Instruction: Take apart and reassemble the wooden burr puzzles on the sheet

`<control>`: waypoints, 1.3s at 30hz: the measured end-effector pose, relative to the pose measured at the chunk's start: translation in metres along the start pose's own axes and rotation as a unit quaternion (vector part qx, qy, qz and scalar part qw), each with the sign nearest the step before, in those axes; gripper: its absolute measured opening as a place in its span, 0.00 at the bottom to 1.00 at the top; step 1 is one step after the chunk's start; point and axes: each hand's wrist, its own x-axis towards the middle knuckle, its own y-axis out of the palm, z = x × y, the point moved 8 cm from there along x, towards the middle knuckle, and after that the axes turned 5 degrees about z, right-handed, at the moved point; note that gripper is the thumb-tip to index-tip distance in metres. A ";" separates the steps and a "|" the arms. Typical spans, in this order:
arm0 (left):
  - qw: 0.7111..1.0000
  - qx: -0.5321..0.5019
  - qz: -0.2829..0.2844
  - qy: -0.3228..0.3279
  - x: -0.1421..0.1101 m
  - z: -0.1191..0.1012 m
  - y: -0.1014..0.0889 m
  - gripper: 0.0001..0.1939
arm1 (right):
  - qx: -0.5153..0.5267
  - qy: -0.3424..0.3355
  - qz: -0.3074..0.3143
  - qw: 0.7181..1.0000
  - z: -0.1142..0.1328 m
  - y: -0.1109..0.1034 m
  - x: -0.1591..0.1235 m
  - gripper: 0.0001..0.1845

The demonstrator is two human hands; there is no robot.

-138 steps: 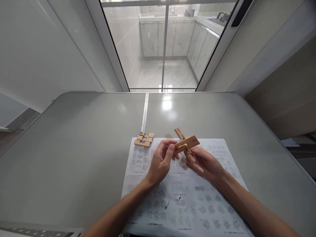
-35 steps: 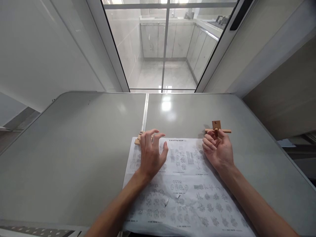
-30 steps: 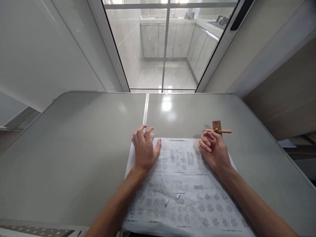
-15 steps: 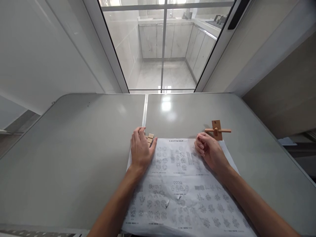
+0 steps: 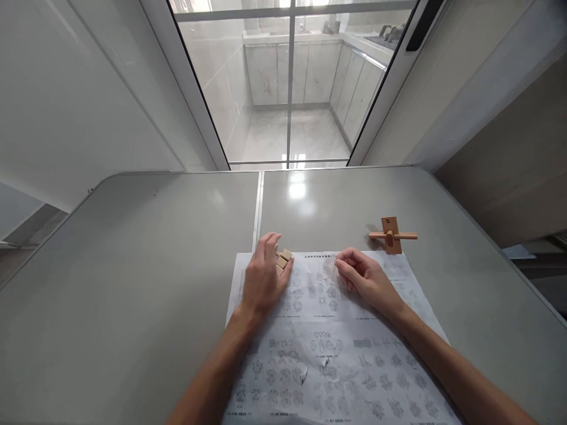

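Note:
My left hand (image 5: 264, 274) is wrapped around a light wooden block puzzle (image 5: 284, 258), fingers on its far side and thumb on the near right. Only a few of its squarish blocks show; the rest is covered by the hand. My right hand (image 5: 361, 274) rests over the upper part of a printed sheet (image 5: 321, 333), its fingers curled and the thumb near the index finger. Nothing shows in its grasp. Line drawings of puzzle pieces cover the sheet, which is creased and has two small tears.
A brown wooden cross-shaped piece (image 5: 392, 235) marked "2" sits at the sheet's upper right corner, its bar reaching out to both sides. The grey table (image 5: 177, 283) has a seam running away from me. Beyond its far edge stands a framed glass door (image 5: 290, 88).
My left hand has moved right with the block puzzle, onto the sheet's top edge. My right hand has shifted left, away from the cross-shaped piece.

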 end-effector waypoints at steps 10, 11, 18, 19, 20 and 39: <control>0.961 -0.144 0.168 0.167 -0.020 -0.059 0.029 0.35 | -0.100 -0.042 0.018 0.994 0.004 0.007 0.001 0.14; 0.955 -0.147 0.184 0.178 -0.022 -0.062 0.032 0.35 | -0.099 -0.042 0.020 0.994 0.004 0.007 0.001 0.14; 0.944 -0.155 0.223 0.189 -0.024 -0.065 0.037 0.38 | -0.111 -0.047 0.027 0.992 0.004 0.008 0.001 0.14; 0.945 -0.149 0.223 0.189 -0.024 -0.064 0.037 0.38 | -0.113 -0.051 0.028 0.992 0.005 0.009 0.001 0.14; 0.946 -0.142 0.222 0.189 -0.024 -0.063 0.037 0.39 | -0.112 -0.055 0.029 0.992 0.006 0.009 0.001 0.14; 0.965 -0.069 0.199 0.154 -0.013 -0.025 0.004 0.34 | -0.276 -0.173 0.181 0.928 0.024 0.021 -0.009 0.42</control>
